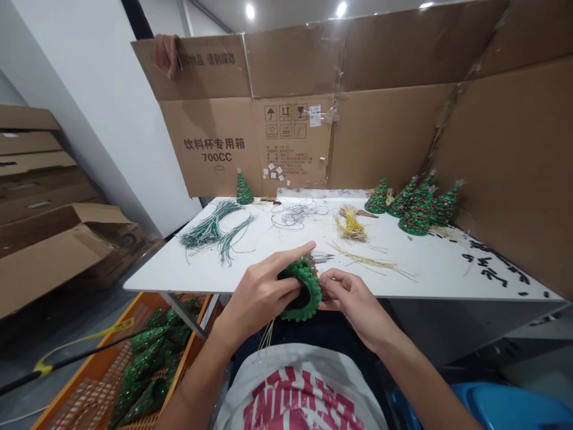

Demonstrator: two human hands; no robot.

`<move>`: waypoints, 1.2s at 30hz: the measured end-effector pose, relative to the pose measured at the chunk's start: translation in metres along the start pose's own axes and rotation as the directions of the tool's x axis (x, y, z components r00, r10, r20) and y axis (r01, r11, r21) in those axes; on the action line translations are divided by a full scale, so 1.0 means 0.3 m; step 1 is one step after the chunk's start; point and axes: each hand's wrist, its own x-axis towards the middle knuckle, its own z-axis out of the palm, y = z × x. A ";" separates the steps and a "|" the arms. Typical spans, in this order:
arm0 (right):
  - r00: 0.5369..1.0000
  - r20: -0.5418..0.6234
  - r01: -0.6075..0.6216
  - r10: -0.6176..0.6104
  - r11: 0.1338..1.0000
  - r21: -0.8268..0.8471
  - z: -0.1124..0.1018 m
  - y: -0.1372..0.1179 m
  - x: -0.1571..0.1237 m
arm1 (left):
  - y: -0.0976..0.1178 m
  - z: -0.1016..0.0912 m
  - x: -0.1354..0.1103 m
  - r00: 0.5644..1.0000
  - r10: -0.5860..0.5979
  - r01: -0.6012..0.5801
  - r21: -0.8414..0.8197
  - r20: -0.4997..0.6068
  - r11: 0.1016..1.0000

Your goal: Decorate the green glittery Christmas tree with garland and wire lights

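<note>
Watching from my remote station, I see a green beaded cone (308, 288) at the table's near edge, just above the person's lap, its dark hollow base turned toward me. The left hand (258, 294) wraps it, fingers closed over the side. The right hand (350, 298) sits against the rim, fingers curled in, though I cannot tell whether they pinch anything. Thin yellow wires (266, 341) hang below the cone at about 7 o'clock.

At 12 o'clock, just beyond the cone, a metal-tipped tool (322, 258) lies on the white table (154, 282). Yellow strands (371, 261) and a yellow bundle (351, 224) sit at 1 o'clock, a silver wire tangle (293, 212) farther out at 12, and green wire bundles (208, 232) at 11. Black pieces (492, 264) are scattered at 2 o'clock.

As far as I can judge, some work is done: a cluster of beaded trees (416, 206) stands at 1 to 2 o'clock, and a lone tree (244, 190) at 11. Much seems left, with more green cones (147, 358) heaped in an orange crate (102, 373) at 7 o'clock. Another person's hand (166, 55) grips the cardboard backdrop (290, 119) at 11 o'clock.
</note>
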 end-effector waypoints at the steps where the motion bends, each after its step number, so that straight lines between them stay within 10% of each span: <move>1: 1.000 -0.001 -0.002 0.002 1.000 0.003 0.001 -0.002 0.001 | 0.001 -0.002 0.002 1.000 0.008 -0.008 0.008 0.004 1.000; 23: 0.999 0.017 -0.035 0.035 0.999 0.020 -0.009 0.009 0.030 | -0.004 -0.012 -0.001 0.994 0.035 -0.040 0.041 0.104 0.998; 36: 1.000 -0.023 0.019 -0.017 0.997 0.074 -0.004 0.011 0.031 | 0.027 0.008 0.002 0.998 0.044 -0.026 0.308 -0.049 0.951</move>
